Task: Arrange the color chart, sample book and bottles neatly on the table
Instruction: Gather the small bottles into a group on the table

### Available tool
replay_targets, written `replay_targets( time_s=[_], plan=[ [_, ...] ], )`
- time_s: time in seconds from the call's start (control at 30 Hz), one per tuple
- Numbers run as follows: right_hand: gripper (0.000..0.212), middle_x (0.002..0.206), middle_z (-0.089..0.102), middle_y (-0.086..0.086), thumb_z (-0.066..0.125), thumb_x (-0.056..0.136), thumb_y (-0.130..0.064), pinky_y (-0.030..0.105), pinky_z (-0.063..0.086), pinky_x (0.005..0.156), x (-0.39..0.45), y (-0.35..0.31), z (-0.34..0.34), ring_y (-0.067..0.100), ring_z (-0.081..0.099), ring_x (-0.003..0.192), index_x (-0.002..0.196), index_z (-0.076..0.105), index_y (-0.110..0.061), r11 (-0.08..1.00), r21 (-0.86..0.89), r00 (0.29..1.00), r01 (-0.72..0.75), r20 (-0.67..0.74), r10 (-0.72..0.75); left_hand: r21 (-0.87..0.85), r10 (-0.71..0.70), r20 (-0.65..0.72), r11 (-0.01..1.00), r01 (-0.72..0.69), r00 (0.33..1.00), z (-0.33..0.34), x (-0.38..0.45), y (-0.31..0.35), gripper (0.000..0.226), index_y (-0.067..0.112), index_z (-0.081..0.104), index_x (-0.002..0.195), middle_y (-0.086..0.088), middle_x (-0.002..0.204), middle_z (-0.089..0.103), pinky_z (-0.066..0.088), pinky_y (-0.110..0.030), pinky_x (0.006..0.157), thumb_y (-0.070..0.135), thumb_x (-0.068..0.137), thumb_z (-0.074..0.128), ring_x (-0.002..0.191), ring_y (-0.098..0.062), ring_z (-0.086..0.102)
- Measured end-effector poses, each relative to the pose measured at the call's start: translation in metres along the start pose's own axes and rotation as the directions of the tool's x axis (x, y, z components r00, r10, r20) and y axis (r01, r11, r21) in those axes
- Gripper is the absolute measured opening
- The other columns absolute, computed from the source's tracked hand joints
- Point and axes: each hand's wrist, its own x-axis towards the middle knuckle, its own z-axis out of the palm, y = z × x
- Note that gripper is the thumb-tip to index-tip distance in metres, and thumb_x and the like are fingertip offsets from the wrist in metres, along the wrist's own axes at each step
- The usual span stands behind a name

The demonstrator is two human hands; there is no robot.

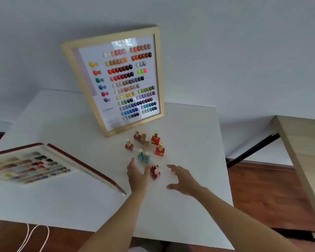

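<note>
A wood-framed color chart (116, 79) leans against the wall at the back of the white table (62, 197). An open sample book (31, 166) with rows of swatches lies at the left. Several small polish bottles with gold caps stand in a loose cluster in front of the chart: red ones (160, 150), dark red ones (129, 145) and two turquoise ones (143, 156). A red bottle (155, 172) stands nearest me. My left hand (137, 176) is open just left of it, thumb close to it. My right hand (182, 180) hovers open to its right.
A wooden table (302, 157) with a black brace stands at the right across a gap showing the brown floor (262, 188). White cables (33, 237) hang below the table's front edge at the left.
</note>
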Motion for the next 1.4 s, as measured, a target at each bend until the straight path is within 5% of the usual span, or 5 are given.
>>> replay_targets(
  time_s=[0.4, 0.67, 0.97, 1.27, 1.4],
  plan=[
    [0.082, 0.119, 0.051, 0.004, 0.080, 0.067, -0.033, 0.030, 0.043, 0.093, 0.048, -0.018, 0.011, 0.017, 0.052, 0.106, 0.136, 0.035, -0.033, 0.999, 0.022, 0.998, 0.048, 0.043, -0.049, 0.012, 0.034, -0.020, 0.999, -0.033, 0.999, 0.005, 0.030, 0.013, 0.055, 0.009, 0.053, 0.125, -0.009, 0.124, 0.060, 0.045, -0.033, 0.099, 0.018, 0.076, 0.076, 0.116, -0.024, 0.055],
    [0.061, 0.105, 0.052, 0.004, 0.079, 0.066, -0.029, 0.024, 0.039, 0.080, 0.059, -0.020, 0.015, 0.016, 0.051, 0.091, 0.121, 0.052, -0.032, 0.993, 0.030, 0.994, 0.111, 0.010, -0.112, 0.121, 0.107, -0.015, 0.987, -0.105, 0.994, 0.002, 0.035, 0.009, 0.052, 0.009, 0.051, 0.127, -0.008, 0.124, 0.060, 0.041, -0.026, 0.096, 0.018, 0.080, 0.072, 0.117, -0.023, 0.054],
    [0.049, 0.102, 0.050, -0.002, 0.074, 0.071, -0.038, 0.025, 0.042, 0.080, 0.049, -0.001, 0.010, 0.014, 0.053, 0.091, 0.114, 0.050, -0.037, 0.988, 0.032, 0.989, 0.149, 0.014, -0.150, 0.244, 0.208, 0.056, 0.946, -0.216, 0.976, 0.001, 0.036, 0.004, 0.051, 0.009, 0.050, 0.127, -0.009, 0.119, 0.061, 0.045, -0.028, 0.094, 0.021, 0.082, 0.070, 0.113, -0.023, 0.056],
    [0.042, 0.093, 0.054, -0.004, 0.074, 0.072, -0.035, 0.011, 0.038, 0.069, 0.013, 0.060, -0.023, 0.010, 0.054, 0.078, 0.108, 0.054, -0.031, 0.987, 0.150, 0.978, 0.060, -0.207, -0.028, 0.277, 0.397, 0.311, 0.831, -0.482, 0.863, 0.022, 0.009, 0.005, 0.043, 0.008, 0.047, 0.128, -0.008, 0.118, 0.058, 0.047, -0.029, 0.095, 0.021, 0.089, 0.060, 0.110, -0.021, 0.055],
    [0.040, 0.088, 0.056, -0.001, 0.077, 0.070, -0.029, 0.019, 0.043, 0.069, -0.001, 0.092, -0.045, 0.012, 0.055, 0.073, 0.104, 0.057, -0.029, 0.980, 0.201, 0.935, -0.012, -0.345, 0.082, 0.211, 0.456, 0.465, 0.776, -0.595, 0.759, 0.051, 0.000, 0.021, 0.045, 0.010, 0.044, 0.133, -0.006, 0.125, 0.054, 0.043, -0.027, 0.103, 0.020, 0.091, 0.058, 0.118, -0.017, 0.051]
  ],
)
